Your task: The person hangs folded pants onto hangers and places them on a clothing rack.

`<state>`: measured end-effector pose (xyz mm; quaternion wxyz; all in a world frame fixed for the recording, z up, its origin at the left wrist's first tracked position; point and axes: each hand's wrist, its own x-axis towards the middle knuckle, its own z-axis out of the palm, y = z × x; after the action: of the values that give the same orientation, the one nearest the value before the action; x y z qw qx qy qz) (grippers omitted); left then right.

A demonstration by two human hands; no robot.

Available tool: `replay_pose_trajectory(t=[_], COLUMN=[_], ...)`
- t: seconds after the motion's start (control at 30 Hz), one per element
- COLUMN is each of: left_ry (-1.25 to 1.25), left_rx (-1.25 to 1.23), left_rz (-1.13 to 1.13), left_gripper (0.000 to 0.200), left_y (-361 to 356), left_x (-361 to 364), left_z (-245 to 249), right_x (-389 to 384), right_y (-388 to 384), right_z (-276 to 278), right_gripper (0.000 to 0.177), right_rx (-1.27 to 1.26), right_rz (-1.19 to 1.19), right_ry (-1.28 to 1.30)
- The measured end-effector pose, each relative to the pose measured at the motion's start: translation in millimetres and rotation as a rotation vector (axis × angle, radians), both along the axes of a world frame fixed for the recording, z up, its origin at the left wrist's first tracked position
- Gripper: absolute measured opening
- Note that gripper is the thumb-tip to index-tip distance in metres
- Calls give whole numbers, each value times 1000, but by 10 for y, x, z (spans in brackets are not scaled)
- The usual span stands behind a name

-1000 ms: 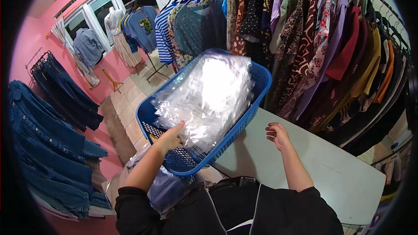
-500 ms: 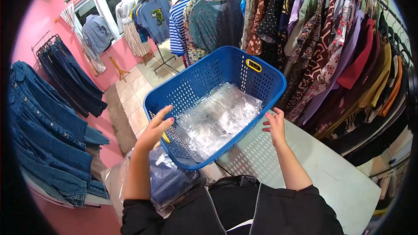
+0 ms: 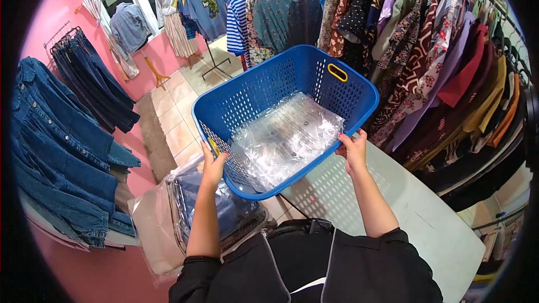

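Observation:
A blue plastic laundry basket (image 3: pixel 255 76) with perforated walls and yellow-edged handle holes is in front of me, tilted in the view. Inside it lie clear plastic-wrapped packages (image 3: pixel 289 134); their contents are hard to make out through the glare. My left hand (image 3: pixel 212 169) grips the basket's left side by the yellow handle, its fingers partly hidden. On the near right rim, my right hand (image 3: pixel 353 151) is closed, thumb over the edge. Below my left forearm, a plastic-bagged stack of folded dark blue clothing (image 3: pixel 233 205) sits close to my body.
A pale table (image 3: pixel 393 207) extends under the basket to the right. Crowded clothes racks (image 3: pixel 426 73) line the right side. Denim garments (image 3: pixel 62 151) hang at left, with dressed mannequins (image 3: pixel 130 28) near the window. Tiled floor (image 3: pixel 179 106) shows beyond the basket.
Both hands have gone from open beside the basket to closed on its sides. In view, the basket sits slightly higher and further right, and more of the bagged clothing shows.

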<state>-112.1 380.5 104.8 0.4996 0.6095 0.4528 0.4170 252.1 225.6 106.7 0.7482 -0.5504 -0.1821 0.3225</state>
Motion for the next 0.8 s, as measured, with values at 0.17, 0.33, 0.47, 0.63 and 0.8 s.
replay_pose_trajectory(t=[0.17, 0.33, 0.47, 0.63, 0.8], left_ry=[9, -58, -73, -77, -137], left_rx=[-61, -138, -240, -286, -277], left_rz=[-52, -180, -347, -544, -868], left_gripper=[92, 95, 96, 98, 99], left_y=[-380, -738, -1158, -1721, -2251], left_x=[192, 489, 802, 1175, 1611], left_z=[137, 167, 316, 368, 306], right_x=[12, -26, -101, -305, -585], right_y=[-634, -1603, -2548, -3863, -5163], right_z=[26, 26, 85, 120, -24], right_gripper=[63, 48, 31, 24, 26], right_rx=[14, 24, 16, -32, -56], right_rz=[-70, -143, -183, -196, -408], right_ry=[27, 102, 158, 229, 274])
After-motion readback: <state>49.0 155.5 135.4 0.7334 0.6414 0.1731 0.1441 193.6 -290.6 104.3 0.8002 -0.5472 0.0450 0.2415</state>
